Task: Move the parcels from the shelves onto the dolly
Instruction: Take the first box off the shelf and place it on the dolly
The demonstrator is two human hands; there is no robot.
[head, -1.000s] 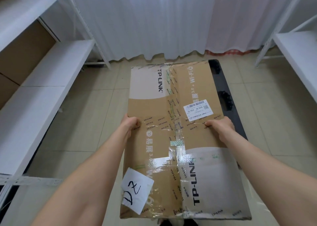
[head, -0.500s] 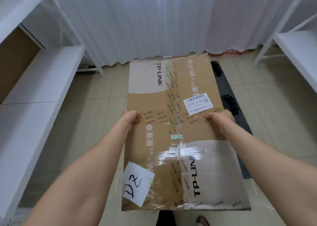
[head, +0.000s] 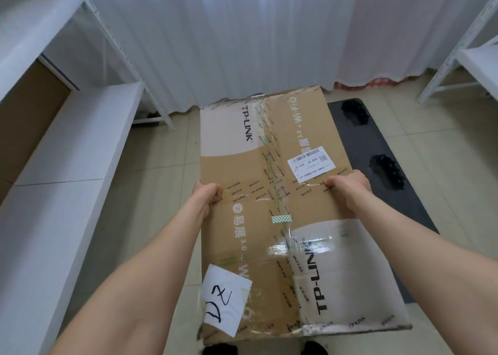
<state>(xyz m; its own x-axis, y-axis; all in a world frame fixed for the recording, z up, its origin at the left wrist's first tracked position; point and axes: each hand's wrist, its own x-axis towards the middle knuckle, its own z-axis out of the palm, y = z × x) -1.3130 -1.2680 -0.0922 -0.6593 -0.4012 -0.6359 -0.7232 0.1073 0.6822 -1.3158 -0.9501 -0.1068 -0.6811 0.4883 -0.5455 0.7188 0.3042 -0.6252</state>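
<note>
left hand [head: 206, 193] and right hand [head: 350, 185] pinch the parcel [head: 242, 166] at mid-length side edges; i judge it stiff, bulky, tape slick under both grips.

The wide parcel [head: 269, 193] fills the centre of the frame, gripped at its side edges by the left hand [head: 206, 193] and right hand [head: 347, 186]. It covers the left part of the dark dolly [head: 404, 206], whose right strip shows at centre right. Open tiled floor [head: 161, 171] lies between the parcel and the white shelves [head: 75, 150] on the left. Another shelf unit [head: 458, 53] stands at upper right, and a curtain [head: 242, 31] closes the top.
</note>
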